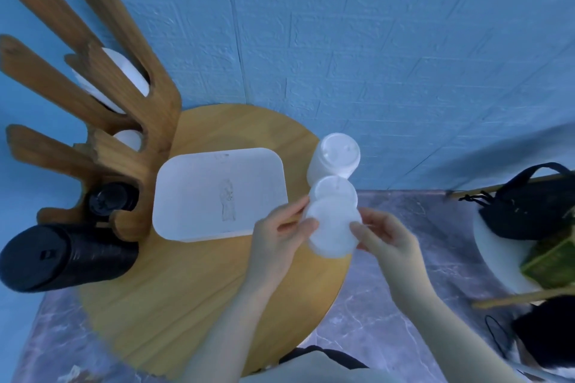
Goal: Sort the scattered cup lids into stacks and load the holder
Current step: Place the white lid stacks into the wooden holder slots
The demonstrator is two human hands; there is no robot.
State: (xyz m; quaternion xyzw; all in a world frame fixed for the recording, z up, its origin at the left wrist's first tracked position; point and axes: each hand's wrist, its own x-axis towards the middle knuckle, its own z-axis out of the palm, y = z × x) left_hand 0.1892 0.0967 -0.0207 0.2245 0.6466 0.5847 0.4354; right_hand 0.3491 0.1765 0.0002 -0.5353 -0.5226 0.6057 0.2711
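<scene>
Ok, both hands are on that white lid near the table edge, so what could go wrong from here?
1. The round white plastic lid is held only by the fingertips of the left hand and right hand, so it could slip.
2. The two white lid stacks just behind it stand close; a nudge might topple them off the round wooden table.

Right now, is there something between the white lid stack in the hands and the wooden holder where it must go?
Yes. The white tray lies flat on the round table, between the held white lid stack and the wooden holder. Being low, it could probably be passed over. Both the left hand and right hand grip the stack.
</scene>
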